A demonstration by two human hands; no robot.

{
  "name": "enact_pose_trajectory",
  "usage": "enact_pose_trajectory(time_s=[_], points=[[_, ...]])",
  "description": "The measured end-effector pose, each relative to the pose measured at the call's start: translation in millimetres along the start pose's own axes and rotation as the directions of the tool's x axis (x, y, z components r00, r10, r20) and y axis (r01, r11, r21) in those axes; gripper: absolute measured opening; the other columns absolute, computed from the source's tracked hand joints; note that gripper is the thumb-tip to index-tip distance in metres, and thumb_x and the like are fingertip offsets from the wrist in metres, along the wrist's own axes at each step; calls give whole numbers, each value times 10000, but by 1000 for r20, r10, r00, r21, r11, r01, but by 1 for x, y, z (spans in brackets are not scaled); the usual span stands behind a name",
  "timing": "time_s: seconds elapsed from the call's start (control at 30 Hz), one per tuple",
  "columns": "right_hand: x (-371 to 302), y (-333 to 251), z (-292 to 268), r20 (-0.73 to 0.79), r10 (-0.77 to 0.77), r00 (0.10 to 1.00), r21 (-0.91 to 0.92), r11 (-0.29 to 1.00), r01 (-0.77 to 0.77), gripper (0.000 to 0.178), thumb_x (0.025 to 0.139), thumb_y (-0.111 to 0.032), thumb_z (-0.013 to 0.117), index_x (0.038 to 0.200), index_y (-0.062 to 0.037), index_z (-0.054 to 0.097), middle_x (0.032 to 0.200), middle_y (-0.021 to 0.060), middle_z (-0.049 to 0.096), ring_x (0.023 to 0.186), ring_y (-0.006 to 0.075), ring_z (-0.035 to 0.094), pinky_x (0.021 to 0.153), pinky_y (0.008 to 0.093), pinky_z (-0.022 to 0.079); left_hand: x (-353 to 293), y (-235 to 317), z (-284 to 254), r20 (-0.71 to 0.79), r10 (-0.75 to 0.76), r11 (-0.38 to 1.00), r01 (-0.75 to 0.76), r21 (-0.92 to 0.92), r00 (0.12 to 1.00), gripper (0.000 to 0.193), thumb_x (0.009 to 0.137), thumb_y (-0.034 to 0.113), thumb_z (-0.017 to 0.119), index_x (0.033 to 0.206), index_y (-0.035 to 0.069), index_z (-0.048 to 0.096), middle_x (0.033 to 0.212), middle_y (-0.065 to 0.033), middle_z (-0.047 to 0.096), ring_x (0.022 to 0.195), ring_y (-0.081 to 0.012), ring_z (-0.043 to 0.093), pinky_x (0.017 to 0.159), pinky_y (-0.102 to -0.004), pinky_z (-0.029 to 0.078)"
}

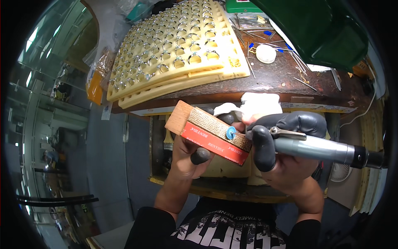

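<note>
My left hand (pixel 184 159) is closed around a wooden block (pixel 179 117) held tilted above the open drawer. A rough tan abrasive strip (pixel 209 121) covers one face, and red printed sheet covers the adjoining face. My right hand (pixel 269 155) grips a silver rotary handpiece (pixel 325 150) with a small lever on its side. At its tip, a small blue disc (pixel 231 132) sits over the strip's right part; whether it touches cannot be told. Black covers wrap fingertips of both hands, and some white wrapping shows behind the block.
A cream tray (pixel 174 85) with rows of rings lies on the dark wooden bench (pixel 265 85). Thin tool bits (pixel 298 62) and a white round piece (pixel 265 54) lie to its right. A green lamp shade (pixel 327 39) overhangs the right. The open drawer (pixel 224 193) lies below my hands.
</note>
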State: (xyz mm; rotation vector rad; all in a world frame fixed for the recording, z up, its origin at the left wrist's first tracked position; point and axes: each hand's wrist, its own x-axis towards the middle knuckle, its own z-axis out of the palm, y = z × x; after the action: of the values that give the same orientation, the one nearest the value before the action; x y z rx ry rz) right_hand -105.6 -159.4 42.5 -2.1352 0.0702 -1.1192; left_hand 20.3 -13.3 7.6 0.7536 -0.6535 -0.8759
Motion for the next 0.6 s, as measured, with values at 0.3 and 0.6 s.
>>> enact_pose_trajectory(time_s=[0.3,0.6], points=[[2,-1,-9,124,-61,990,-164,983,81,272,837,-86,660,1088,-189,664,975,24,662,853,162,664,648,285,548,-1,0,2,-42,1,1000,0,21,999,765,812,281,745,1404,25,334,1368,-232,445,1301,-345,433,1112,-507,337],[0,2,-6,126,4,992,25,1000,-7,307,843,-93,650,1143,-154,629,1016,25,665,877,185,667,685,312,553,0,0,3,-25,4,1000,-4,8,1000,754,821,283,735,1400,15,334,1369,-230,444,1299,-349,436,1117,-516,329]])
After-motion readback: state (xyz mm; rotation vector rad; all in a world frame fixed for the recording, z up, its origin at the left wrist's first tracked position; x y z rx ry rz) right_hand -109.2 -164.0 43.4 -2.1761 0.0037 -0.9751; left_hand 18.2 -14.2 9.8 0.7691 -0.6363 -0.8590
